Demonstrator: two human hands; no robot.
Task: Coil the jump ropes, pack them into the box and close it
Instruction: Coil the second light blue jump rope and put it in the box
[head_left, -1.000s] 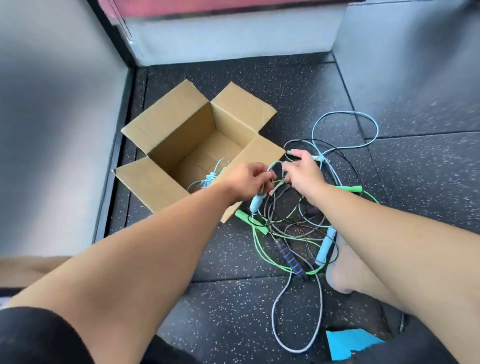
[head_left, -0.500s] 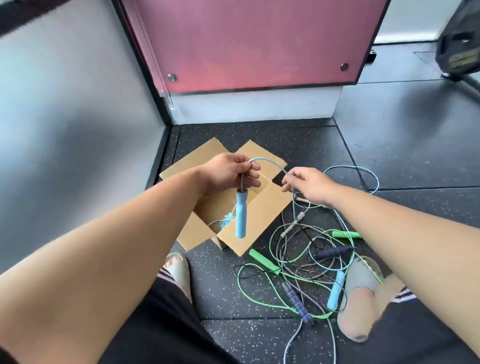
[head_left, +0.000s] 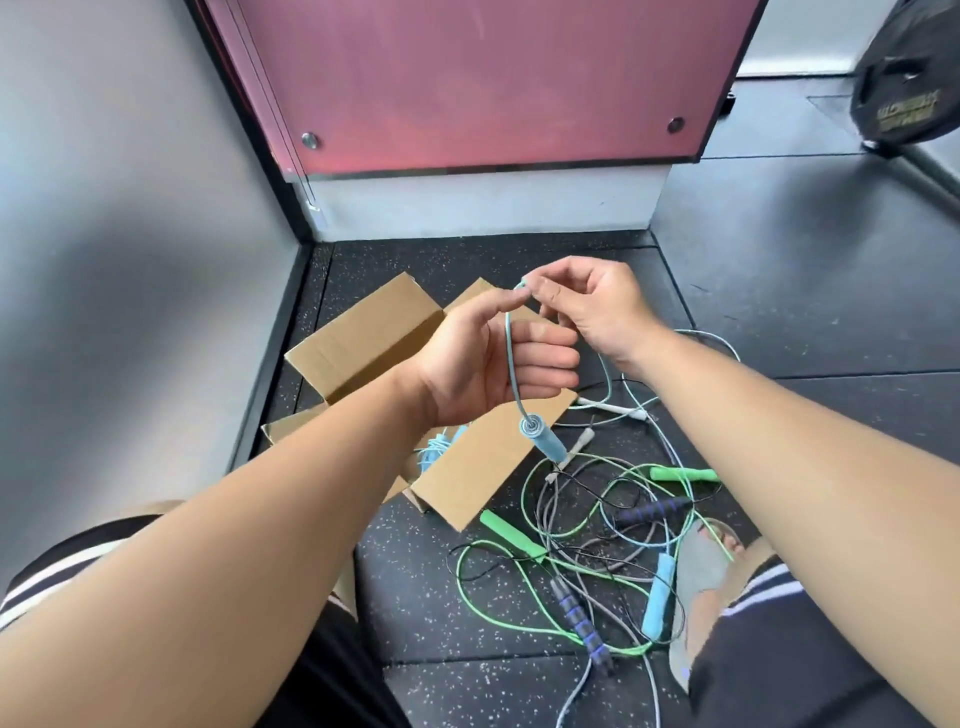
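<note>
Head view: light-blue jump rope (head_left: 511, 358) held up over cardboard box (head_left: 363, 353), flaps open.
Box: one coiled blue rope (head_left: 434, 453) inside, nr front corner. L hand (head_left: 483, 369) fingers curled round cord, blue handle (head_left: 544, 442) dangling below. R hand (head_left: 597, 312) pinches cord's top bend, thumb + forefinger. Tangled ropes (head_left: 597, 545) on floor (head_left: 779, 291) R of box: green, grey, black. Wall (head_left: 130, 260) close on L; open floor to R.

Matt brown cardboard box (head_left: 363, 343), speckled rubber floor (head_left: 415, 587), foam-looking blue handle (head_left: 545, 441).
</note>
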